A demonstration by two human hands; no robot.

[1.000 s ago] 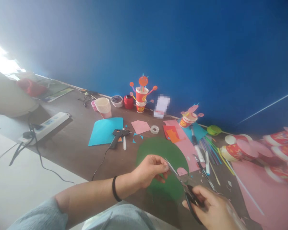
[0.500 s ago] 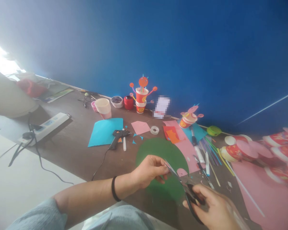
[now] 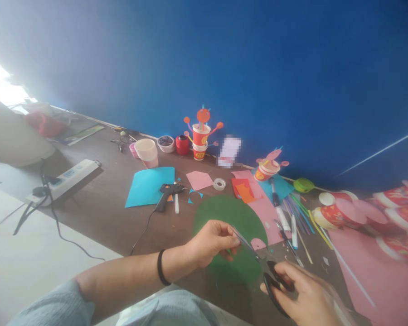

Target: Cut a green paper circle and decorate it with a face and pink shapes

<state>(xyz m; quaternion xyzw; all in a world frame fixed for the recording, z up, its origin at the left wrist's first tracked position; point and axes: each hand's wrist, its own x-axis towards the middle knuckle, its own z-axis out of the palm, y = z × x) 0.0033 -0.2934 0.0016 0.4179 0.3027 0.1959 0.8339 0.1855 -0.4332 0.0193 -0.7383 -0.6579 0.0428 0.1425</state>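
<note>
My right hand (image 3: 302, 290) grips black-handled scissors (image 3: 257, 257), with its fingers in the handle loops. The blades point up and to the left, and their tips reach the fingers of my left hand (image 3: 214, 242). My left hand is closed in a pinch above a large green paper circle (image 3: 231, 217); whatever lies between its thumb and fingers is too small or hidden to name. A small pink paper piece (image 3: 258, 244) lies on the right part of the green circle, just beyond the blades.
A black glue gun (image 3: 168, 192) lies by a blue paper sheet (image 3: 146, 183). Decorated paper cups (image 3: 200, 136) stand at the wall, near a tape roll (image 3: 219, 184). Markers (image 3: 294, 232), straws and pink paper (image 3: 370, 271) lie right. A power strip (image 3: 68, 181) sits left.
The scissors' handles are spread a little wider now. My left hand keeps its pinch in nearly the same place, and the things on the table have not moved.
</note>
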